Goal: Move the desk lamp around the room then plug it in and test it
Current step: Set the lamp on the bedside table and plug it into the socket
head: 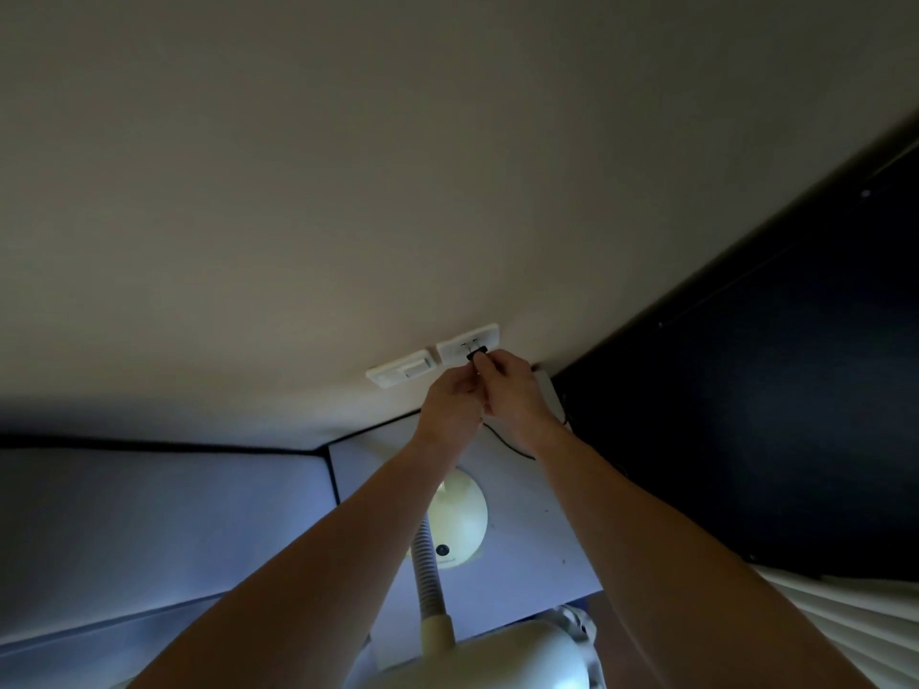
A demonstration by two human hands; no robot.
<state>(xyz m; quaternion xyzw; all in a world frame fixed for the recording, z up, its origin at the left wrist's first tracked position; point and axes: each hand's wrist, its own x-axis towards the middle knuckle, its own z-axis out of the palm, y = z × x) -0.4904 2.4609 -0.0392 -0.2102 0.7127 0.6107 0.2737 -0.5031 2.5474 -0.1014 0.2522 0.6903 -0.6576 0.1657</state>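
The lamp (455, 522) already stands on a small white surface (537, 519) below the wall, its round base under the arms and its ribbed neck rising toward the camera to the shade at the bottom edge — so the moving part looks done. Plugging in is under way: the right hand (507, 385) is pinched shut on the black plug (476, 354), which sits at the slots of the socket (470, 343); whether the prongs are fully in cannot be told from here. The left hand (455, 397) is just beside it, fingers curled toward the same spot, but what it holds, if anything, is hidden, so its state cannot be told. The cord (507, 442) trails down from the hands across the surface. Left to do, by my reading: seat the plug and test the lamp, which shows no light yet. A switch plate (400, 369) sits just left of the socket — close enough to be knocked. A dark panel (746, 390) crowds the right side, and the lamp's neck stands between the arms, so pulling back needs care.
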